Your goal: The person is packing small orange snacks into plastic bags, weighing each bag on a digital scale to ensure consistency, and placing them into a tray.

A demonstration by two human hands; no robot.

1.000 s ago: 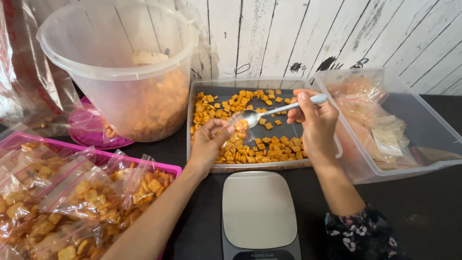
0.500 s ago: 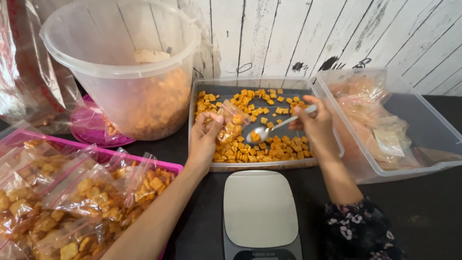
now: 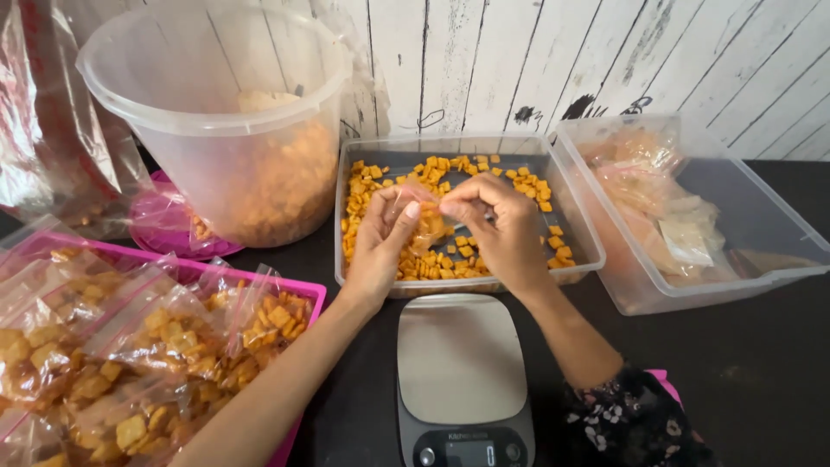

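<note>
Whitewashed planks behind, dark desk (image 3: 761, 380) below. Mid-frame, left hand (image 3: 380, 242) and right hand (image 3: 497, 227) pinch a small clear bag (image 3: 425, 223) of orange crackers over the tray (image 3: 579, 227), fingers closed on its mouth (spoon not visible). Filling step; sealing likely next, needing an even press.

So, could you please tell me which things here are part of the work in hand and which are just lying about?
In use:
left hand
right hand
small clear bag
tray of orange crackers
kitchen scale

Lying about:
big tub
pink tray of filled bags
box of empty bags
</note>
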